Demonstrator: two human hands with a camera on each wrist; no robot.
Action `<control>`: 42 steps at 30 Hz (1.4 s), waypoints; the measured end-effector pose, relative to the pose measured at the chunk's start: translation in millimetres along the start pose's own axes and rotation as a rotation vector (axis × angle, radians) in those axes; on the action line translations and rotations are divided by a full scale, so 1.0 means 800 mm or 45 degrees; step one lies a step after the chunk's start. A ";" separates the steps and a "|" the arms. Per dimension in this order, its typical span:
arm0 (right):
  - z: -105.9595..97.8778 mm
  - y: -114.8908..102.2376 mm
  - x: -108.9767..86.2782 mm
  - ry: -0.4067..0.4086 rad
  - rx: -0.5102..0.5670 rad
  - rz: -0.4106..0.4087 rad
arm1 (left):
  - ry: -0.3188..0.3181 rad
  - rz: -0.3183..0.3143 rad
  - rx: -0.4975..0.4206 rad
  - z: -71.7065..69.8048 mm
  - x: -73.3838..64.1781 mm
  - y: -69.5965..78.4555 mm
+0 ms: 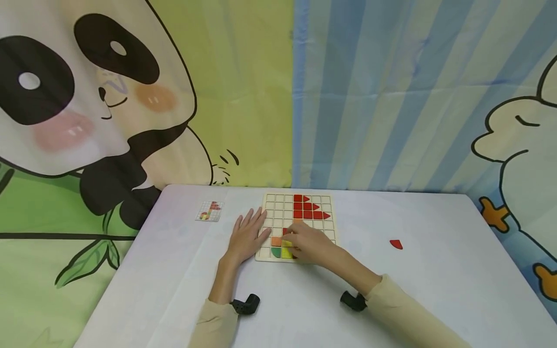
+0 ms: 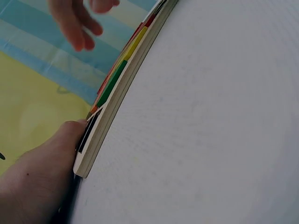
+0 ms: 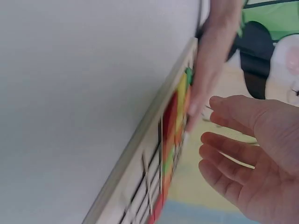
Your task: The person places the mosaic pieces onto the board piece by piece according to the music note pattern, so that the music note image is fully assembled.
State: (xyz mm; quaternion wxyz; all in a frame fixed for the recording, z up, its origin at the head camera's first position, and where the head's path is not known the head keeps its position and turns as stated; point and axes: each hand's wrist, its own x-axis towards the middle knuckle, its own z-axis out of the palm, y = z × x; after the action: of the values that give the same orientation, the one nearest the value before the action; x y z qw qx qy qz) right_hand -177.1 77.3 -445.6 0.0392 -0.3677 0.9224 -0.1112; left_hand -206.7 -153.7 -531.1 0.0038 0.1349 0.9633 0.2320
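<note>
A wooden grid board (image 1: 274, 205) lies on the white table. Red pieces (image 1: 304, 206) fill part of its upper rows. Lower down sit an orange square (image 1: 276, 241), a green rounded piece (image 1: 275, 252) and yellow pieces (image 1: 285, 252). My left hand (image 1: 245, 238) rests along the board's left edge, fingers spread. Over the lower middle of the board hovers my right hand (image 1: 311, 244), covering some pieces. In the right wrist view, the right hand (image 3: 252, 144) has loosely bent fingers, apart from the board, and nothing shows between them.
To the left of the board lies a small pattern card (image 1: 210, 211) with a coloured grid picture. One loose red piece (image 1: 396, 244) with a curved edge is on the table at right. Printed cloth (image 1: 348, 96) hangs behind the table.
</note>
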 end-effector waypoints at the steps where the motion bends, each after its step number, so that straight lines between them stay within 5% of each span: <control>1: -0.003 0.005 -0.013 0.006 0.053 0.028 | -0.001 -0.004 -0.001 0.000 0.000 0.000; 6: -0.011 0.046 -0.085 0.074 0.131 0.167 | -0.003 -0.010 -0.012 0.002 0.000 -0.002; 11: -0.022 0.093 -0.147 0.147 0.068 0.280 | -0.018 -0.023 -0.020 0.002 0.001 -0.003; 19: -0.025 0.161 -0.218 0.193 0.044 0.449 | -0.009 -0.027 -0.039 0.002 0.001 -0.001; 25: -0.022 0.188 -0.239 0.190 0.032 0.479 | -0.003 -0.025 -0.048 0.001 0.001 0.000; 35: -0.011 0.203 -0.247 0.223 -0.056 0.275 | -0.010 -0.029 -0.028 0.003 0.000 -0.001; 42: -0.008 0.205 -0.239 0.327 0.056 0.202 | 0.009 -0.016 -0.042 0.002 0.001 0.000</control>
State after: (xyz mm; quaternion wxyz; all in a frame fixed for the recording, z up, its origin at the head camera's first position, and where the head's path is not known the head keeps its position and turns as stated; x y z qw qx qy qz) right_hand -148.8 325.7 -479.1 -0.0624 -0.2753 0.9434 -0.1742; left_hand -207.1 -152.8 -532.7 0.0039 0.1280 0.9602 0.2482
